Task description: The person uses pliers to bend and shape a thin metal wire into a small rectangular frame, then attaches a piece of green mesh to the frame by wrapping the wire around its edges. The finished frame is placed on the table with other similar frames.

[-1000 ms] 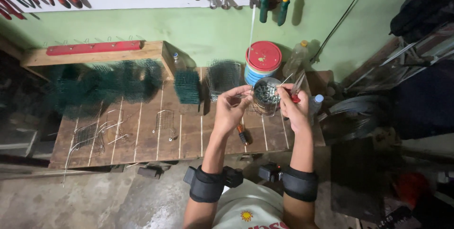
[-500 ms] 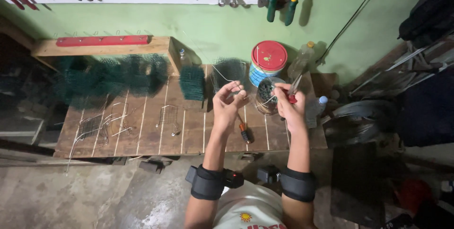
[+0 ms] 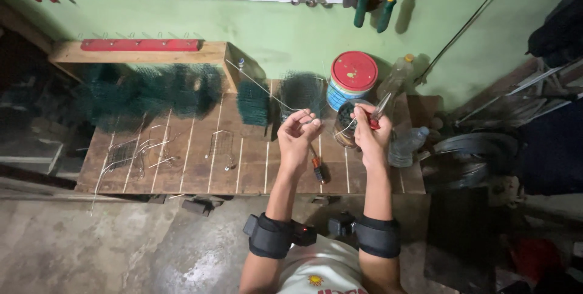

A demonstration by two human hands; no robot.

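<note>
Spanning the frame: wooden bench (image 3: 200, 166), green mesh (image 3: 152, 91) along its back edge. Left hand (image 3: 299, 139) pinches a thin wire (image 3: 261, 87) running back-left; right hand (image 3: 370, 133) grips red-handled pliers (image 3: 378, 114) on its near end. Hands unchanged since earlier; view shifted slightly.

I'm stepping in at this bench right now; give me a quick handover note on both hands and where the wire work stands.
Left hand: raised over the wooden bench, fingers pinching a thin wire that runs up to the left.
Right hand: gripping red-handled pliers, tips up, near the wire's end.
Nearby: red-lidded tin, a screwdriver under the left hand, green mesh pieces at the back.
Done: bent wire pieces lie on the bench's left.
Left: the wire in hand looks unfinished.
</note>
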